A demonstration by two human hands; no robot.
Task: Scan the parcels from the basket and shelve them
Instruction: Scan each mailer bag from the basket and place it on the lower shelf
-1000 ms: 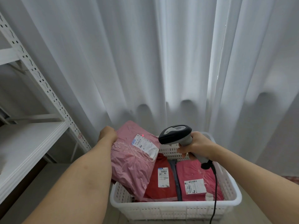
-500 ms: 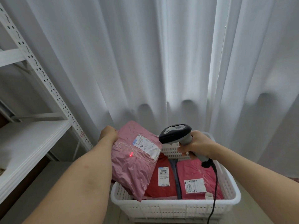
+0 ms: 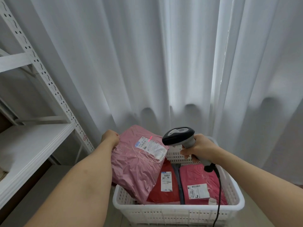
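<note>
The left hand (image 3: 110,138) grips the far corner of a crinkled pink plastic mailer parcel (image 3: 137,163), tilted up over the left rim of the white perforated plastic basket (image 3: 177,213). The right hand (image 3: 199,149) is clenched round the handle of a black-and-grey corded barcode scanner (image 3: 179,136) — its red line falls on the parcel's white label (image 3: 151,145). Two red parcels (image 3: 164,185) lie flat inside. The white metal shelf (image 3: 31,145) stands left, near the basket.
</note>
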